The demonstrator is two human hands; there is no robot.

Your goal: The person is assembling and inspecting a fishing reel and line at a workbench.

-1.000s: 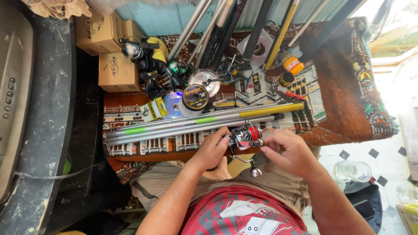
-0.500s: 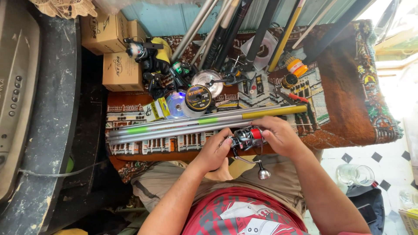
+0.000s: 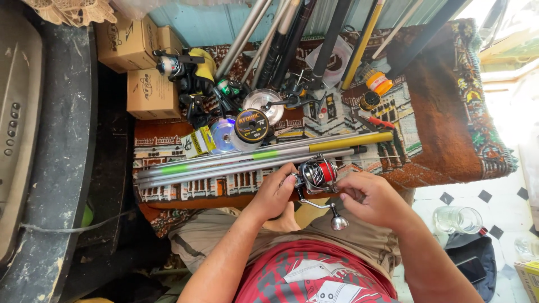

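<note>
Patterned carpet (image 3: pixel 449 101) covers the bench, and at its near edge I hold a spinning reel (image 3: pixel 318 174) with a red spool, just beside the long rods (image 3: pixel 252 160). My left hand (image 3: pixel 276 193) closes round its body; my right hand (image 3: pixel 370 197) pinches near the spool. It looks rigid, metal, fairly heavy; the crank handle (image 3: pixel 337 220) hangs loose, so the body seems the safest hold.
</note>
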